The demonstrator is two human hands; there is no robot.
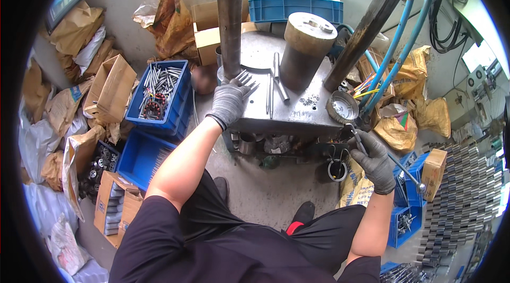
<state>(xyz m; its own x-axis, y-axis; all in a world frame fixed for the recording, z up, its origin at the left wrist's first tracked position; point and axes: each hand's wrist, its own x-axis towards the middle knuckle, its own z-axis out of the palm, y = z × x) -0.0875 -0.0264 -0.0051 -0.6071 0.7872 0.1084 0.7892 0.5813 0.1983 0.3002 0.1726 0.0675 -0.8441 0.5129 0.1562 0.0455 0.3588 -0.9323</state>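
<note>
At the bottom of the frame, the person's black-clothed legs [324, 230] frame a grey floor [255, 203]. Right of centre, the right hand [373, 158], in a grey knitted glove, is curled closed around a slim metal lever with a ball end [406, 172], which slants down towards the lower right. Left of centre, the left hand [229, 103], gloved alike, reaches to the near left edge of a grey metal worktable [249, 123]. Its fingers are partly extended, with slim silver metal rods [245, 78] fanned at the tips; whether it grips or only touches them I cannot tell.

Just right of these, two long thin steel rods [270, 99] lie on the tabletop, beside a thicker metal tube [280, 85]. At the table's right corner sits a round ribbed metal dish [342, 106]. Farther left stands a blue plastic crate [159, 91] of metal rods. Behind the tube rises a stout metal cylinder [305, 52]; at upper centre, a long blue plastic tray [296, 11] stands near the wall.
</note>
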